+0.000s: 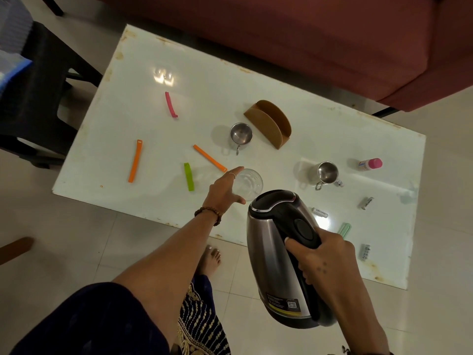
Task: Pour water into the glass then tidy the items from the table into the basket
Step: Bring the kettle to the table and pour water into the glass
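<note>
Right hand, nearest: fingers clamped round the black handle of the kettle, held in the air over the desk's near edge, tilted, lid end towards the glass. Lid shut.

Left hand: fingers spread and curved round the glass's left side, touching it; thumb on the near side. Glass upright on the white desk, near its front edge. Cannot tell if it holds water.

Left of the glass: green clip, two orange clips; further off, pink clip.

Right side: steel cup, pink-capped bottle, small white tubes, mint clip.

Further back: second steel cup just beside a brown holder. Beyond the desk, a red sofa.
</note>
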`<state>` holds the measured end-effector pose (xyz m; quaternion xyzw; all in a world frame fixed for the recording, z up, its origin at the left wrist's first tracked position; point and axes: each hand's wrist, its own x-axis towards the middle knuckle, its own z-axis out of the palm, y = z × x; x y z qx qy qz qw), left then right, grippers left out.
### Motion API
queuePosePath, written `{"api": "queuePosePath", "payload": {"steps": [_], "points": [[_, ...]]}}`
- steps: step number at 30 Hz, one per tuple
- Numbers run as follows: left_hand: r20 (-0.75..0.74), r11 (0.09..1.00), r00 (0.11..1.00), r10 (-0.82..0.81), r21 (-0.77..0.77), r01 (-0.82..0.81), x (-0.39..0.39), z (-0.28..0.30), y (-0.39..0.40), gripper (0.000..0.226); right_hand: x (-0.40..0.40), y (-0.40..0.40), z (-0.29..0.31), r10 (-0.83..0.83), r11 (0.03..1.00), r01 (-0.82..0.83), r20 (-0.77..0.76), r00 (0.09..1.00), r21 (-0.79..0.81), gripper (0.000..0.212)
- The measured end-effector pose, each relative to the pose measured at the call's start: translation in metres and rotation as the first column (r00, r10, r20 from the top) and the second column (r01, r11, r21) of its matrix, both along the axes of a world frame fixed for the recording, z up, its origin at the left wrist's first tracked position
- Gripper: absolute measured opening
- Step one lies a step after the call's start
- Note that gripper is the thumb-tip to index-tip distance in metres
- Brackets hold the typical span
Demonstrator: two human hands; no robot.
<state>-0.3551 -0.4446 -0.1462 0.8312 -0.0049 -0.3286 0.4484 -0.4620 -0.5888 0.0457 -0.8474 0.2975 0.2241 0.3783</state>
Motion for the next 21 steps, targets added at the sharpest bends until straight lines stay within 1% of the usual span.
{"api": "queuePosePath", "payload": {"steps": [10,17,21], "points": [[0.010,1.000,1.000,0.003,0.008,-0.003,-0.0004,-0.0025,0.0008,0.090,0.0063,0.0021,-0.0028,0.003,1.000,-0.003,0.001,1.000,0.020,0.014],[0.037,1.000,0.999,-0.015,0.020,0.014,0.0002,-0.0030,0.0014,0.089,0.0068,0.0053,-0.0028,-0.031,0.999,0.031,-0.007,1.000,0.030,0.014],[0.043,1.000,0.999,-0.016,0.011,0.016,-0.0021,-0.0033,0.0007,0.089,0.0059,0.0055,-0.0010,-0.017,1.000,0.017,0.000,1.000,0.021,0.018]]}}
